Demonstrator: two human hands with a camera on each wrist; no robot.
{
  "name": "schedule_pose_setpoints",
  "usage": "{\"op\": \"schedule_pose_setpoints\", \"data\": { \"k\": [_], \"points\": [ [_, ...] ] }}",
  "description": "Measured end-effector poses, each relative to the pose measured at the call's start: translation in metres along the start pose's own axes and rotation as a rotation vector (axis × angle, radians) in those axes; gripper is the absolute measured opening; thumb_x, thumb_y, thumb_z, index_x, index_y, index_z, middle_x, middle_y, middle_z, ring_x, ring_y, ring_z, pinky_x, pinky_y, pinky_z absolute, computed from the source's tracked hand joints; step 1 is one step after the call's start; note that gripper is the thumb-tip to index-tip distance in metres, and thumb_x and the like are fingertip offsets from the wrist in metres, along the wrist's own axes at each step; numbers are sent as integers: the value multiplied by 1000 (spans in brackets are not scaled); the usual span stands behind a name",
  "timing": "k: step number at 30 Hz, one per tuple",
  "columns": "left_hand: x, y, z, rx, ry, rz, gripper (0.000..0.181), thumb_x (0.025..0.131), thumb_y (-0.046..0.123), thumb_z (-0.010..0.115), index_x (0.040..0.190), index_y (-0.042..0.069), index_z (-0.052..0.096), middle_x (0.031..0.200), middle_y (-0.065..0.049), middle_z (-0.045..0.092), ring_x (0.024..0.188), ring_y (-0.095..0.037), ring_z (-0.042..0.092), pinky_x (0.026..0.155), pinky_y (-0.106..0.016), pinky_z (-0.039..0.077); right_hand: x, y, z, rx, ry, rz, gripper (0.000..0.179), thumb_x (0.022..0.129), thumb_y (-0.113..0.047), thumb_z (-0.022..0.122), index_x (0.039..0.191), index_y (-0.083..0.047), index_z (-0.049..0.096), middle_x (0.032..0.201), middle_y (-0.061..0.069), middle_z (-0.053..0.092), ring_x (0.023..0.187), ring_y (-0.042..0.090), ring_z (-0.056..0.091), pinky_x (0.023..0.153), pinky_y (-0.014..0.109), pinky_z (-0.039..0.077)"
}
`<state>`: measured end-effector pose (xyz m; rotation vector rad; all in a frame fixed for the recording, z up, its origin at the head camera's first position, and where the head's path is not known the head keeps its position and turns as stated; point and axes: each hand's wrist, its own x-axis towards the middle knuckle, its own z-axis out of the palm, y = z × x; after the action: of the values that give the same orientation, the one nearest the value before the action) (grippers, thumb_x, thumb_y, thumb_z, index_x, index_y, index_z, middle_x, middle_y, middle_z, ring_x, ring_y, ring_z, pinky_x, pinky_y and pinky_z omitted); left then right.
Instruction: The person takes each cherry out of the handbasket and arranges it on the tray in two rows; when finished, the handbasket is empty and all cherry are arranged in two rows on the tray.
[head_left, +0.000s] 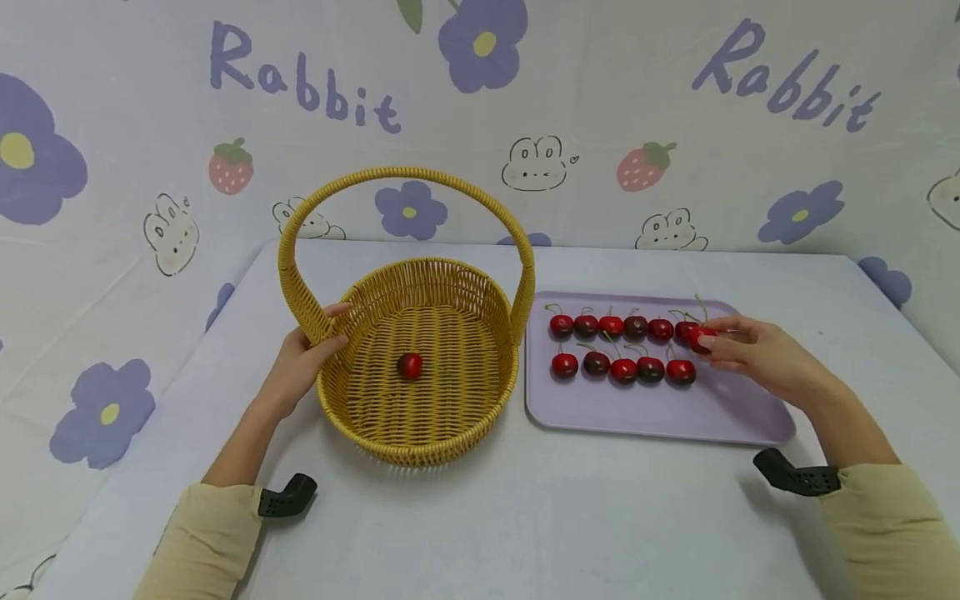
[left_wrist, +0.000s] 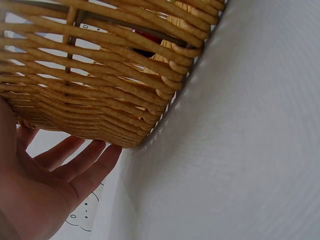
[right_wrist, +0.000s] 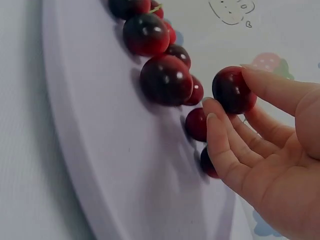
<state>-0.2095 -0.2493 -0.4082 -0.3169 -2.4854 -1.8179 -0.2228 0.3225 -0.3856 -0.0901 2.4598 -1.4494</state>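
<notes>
A yellow woven basket (head_left: 420, 446) with a tall arched handle stands left of centre, one dark red cherry (head_left: 409, 367) on its floor. My left hand (head_left: 302, 367) grips the basket's left side at the foot of the handle; in the left wrist view the fingers (left_wrist: 95, 167) lie against the outer weave. Between thumb and fingertips, my right hand (head_left: 765, 354) pinches a red cherry (right_wrist: 234, 90) with its stem upward, over the right end of the lilac tray (head_left: 645, 417). Two rows of stemmed cherries (head_left: 623, 371) lie on that tray, left of the right hand.
The tray sits close to the basket's right side on a white-covered table (head_left: 600, 517). Behind the table hangs a white cloth (head_left: 592, 92) printed with flowers, rabbits and strawberries. A black wrist mount (head_left: 288, 497) juts from the left sleeve, another (head_left: 798, 475) from the right.
</notes>
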Motion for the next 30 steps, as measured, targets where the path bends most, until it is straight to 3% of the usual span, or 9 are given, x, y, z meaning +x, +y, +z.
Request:
{"op": "schedule_pose_setpoints", "data": {
  "k": [7,15,21,30],
  "points": [
    [0,0,0,7,5,3,48,99,15,49,145,8,39,143,-19,41,125,-32,42,99,-42,36,-8,3,-2,-121,-20,29,66,95,-41,55,139,4,37,130,23,48,98,8,59,80,16,46],
    [0,1,0,-9,4,-4,48,99,13,49,146,8,38,144,-19,39,127,-32,40,102,-48,31,-12,10,-3,-29,-86,58,59,97,-26,57,136,10,33,114,13,59,93,12,62,81,25,50],
    [0,2,1,-9,5,-14,48,99,13,49,146,9,38,144,-19,39,126,-32,41,102,-47,32,-15,11,-3,-67,-116,99,62,96,-31,57,138,10,35,121,16,57,99,16,60,83,24,49],
    [0,2,0,-1,5,-21,48,99,14,49,146,9,38,142,-19,41,125,-32,41,102,-48,31,-15,12,1,-98,-109,107,64,96,-33,57,137,12,37,117,13,59,95,16,59,80,25,50]
  ]
}}
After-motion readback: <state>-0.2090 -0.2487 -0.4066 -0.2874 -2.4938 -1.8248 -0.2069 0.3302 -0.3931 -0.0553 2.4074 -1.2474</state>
